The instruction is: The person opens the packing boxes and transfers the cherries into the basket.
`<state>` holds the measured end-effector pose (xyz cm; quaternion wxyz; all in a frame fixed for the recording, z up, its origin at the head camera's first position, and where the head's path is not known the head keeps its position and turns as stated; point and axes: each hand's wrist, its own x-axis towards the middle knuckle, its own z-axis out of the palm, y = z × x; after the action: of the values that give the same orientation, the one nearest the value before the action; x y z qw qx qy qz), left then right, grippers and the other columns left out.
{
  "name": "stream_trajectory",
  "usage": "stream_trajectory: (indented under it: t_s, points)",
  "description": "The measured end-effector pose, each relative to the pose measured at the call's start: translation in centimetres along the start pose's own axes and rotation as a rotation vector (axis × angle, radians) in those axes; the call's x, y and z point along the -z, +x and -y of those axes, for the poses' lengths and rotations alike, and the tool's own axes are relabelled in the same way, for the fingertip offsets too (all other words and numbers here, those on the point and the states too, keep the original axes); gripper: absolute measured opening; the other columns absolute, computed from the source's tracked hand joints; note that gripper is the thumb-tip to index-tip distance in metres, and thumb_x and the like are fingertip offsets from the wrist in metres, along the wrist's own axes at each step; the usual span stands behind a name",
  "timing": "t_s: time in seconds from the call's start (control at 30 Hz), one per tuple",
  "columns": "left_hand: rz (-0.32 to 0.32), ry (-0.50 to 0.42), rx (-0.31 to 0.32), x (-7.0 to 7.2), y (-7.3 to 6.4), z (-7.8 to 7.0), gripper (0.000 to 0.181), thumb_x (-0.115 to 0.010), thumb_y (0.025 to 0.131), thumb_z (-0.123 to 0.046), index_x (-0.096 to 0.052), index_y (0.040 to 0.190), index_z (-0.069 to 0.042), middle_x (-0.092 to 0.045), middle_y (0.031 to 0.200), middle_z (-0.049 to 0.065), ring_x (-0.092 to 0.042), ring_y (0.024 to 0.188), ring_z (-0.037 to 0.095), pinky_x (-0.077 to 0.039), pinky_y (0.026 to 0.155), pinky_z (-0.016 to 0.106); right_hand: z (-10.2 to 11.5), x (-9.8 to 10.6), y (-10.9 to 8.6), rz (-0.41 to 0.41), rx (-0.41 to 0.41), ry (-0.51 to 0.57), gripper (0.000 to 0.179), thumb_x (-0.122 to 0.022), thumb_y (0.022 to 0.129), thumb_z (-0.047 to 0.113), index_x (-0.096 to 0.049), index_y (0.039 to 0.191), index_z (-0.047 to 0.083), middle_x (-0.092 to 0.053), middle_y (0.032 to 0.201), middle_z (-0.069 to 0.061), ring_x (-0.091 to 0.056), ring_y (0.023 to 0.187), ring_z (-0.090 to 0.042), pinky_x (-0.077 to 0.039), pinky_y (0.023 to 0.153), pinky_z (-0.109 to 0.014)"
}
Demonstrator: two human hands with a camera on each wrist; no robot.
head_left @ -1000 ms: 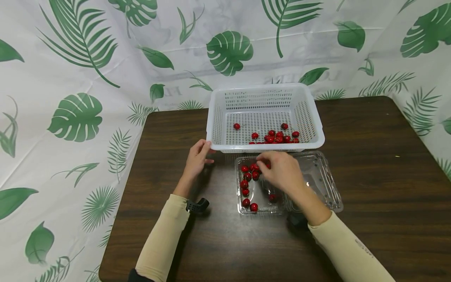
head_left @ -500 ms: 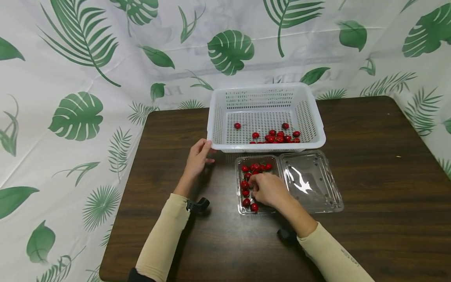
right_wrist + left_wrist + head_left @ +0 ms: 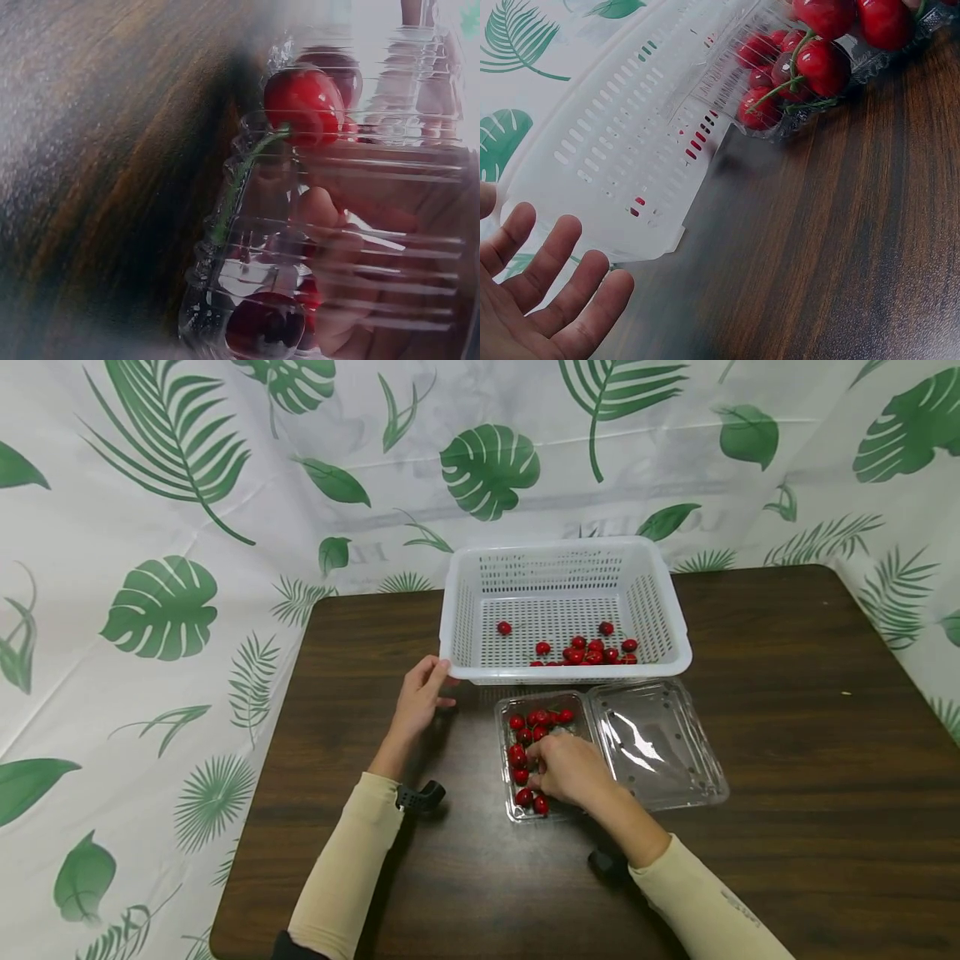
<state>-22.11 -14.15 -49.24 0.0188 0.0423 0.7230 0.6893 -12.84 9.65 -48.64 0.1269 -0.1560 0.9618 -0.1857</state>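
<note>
Resting the left hand [image 3: 422, 692], loosely outstretched, at the near-left corner of the basket [image 3: 570, 674], and curving the right hand [image 3: 572, 768] inside the clear box [image 3: 506, 768] among cherries [image 3: 517, 756]; cannot tell whether pinching any. Probably best to set each down softly, without nudging the box.

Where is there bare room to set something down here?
Free: brown wood-grain table right of the open lid of the clear plastic clamshell, and left of the left hand. Crowded: between clamshell and white rectangular perforated basket; among red cherries beside the right hand.
</note>
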Motion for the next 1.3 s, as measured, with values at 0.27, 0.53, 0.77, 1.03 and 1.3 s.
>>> stream_trajectory:
  t_s: [0.27, 0.53, 0.77, 1.03, 1.3]
  points:
    - [0.0, 0.006, 0.002, 0.03, -0.02, 0.04, 0.031, -0.05, 0.104, -0.026, -0.055, 0.107, 0.005, -0.061, 0.1, 0.013, -0.055, 0.104, 0.051, -0.059, 0.07, 0.051, -0.18, -0.05, -0.06, -0.018, 0.094, -0.054, 0.025, -0.071, 0.078, 0.011, -0.056, 0.064, 0.026, -0.051, 0.065, 0.01, -0.049, 0.061, -0.011, -0.045, 0.05, -0.031]
    - [-0.008, 0.007, -0.008, 0.03, 0.02, 0.19, 0.029, -0.049, 0.105, -0.024, -0.055, 0.105, 0.005, -0.059, 0.102, 0.025, -0.053, 0.105, 0.055, -0.061, 0.065, 0.042, -0.13, 0.04, 0.04, -0.062, 0.091, -0.013, 0.026, -0.079, 0.072, 0.009, -0.057, 0.074, 0.023, -0.051, 0.071, 0.009, -0.05, 0.066, -0.013, -0.044, 0.052, -0.03]
    - [-0.009, 0.014, 0.006, 0.01, -0.05, -0.02, 0.03, -0.049, 0.105, -0.023, -0.055, 0.106, 0.006, -0.059, 0.104, 0.029, -0.057, 0.102, 0.048, -0.059, 0.07, 0.053, 0.04, 0.17, 0.15, -0.075, 0.091, 0.026, 0.046, -0.086, 0.07, 0.013, -0.065, 0.11, 0.018, -0.053, 0.08, 0.006, -0.05, 0.07, -0.014, -0.042, 0.053, -0.029]
    - [-0.004, 0.014, 0.003, 0.08, -0.07, -0.09, 0.03, -0.049, 0.105, -0.023, -0.055, 0.107, 0.006, -0.061, 0.103, 0.025, -0.061, 0.096, 0.036, -0.056, 0.074, 0.061, 0.05, 0.26, 0.26, -0.053, 0.063, 0.007, 0.034, -0.084, 0.073, 0.016, -0.073, 0.105, 0.018, -0.057, 0.077, 0.005, -0.051, 0.068, -0.014, -0.043, 0.053, -0.029]
    - [-0.006, 0.019, 0.001, -0.15, -0.03, -0.04, 0.03, -0.048, 0.105, -0.024, -0.055, 0.106, 0.005, -0.058, 0.104, 0.028, -0.054, 0.104, 0.052, -0.06, 0.068, 0.048, -0.2, 0.03, -0.01, -0.05, 0.083, -0.05, 0.014, -0.081, 0.075, 0.016, -0.076, 0.088, 0.018, -0.07, 0.092, 0.002, -0.066, 0.084, -0.022, -0.056, 0.067, -0.04]
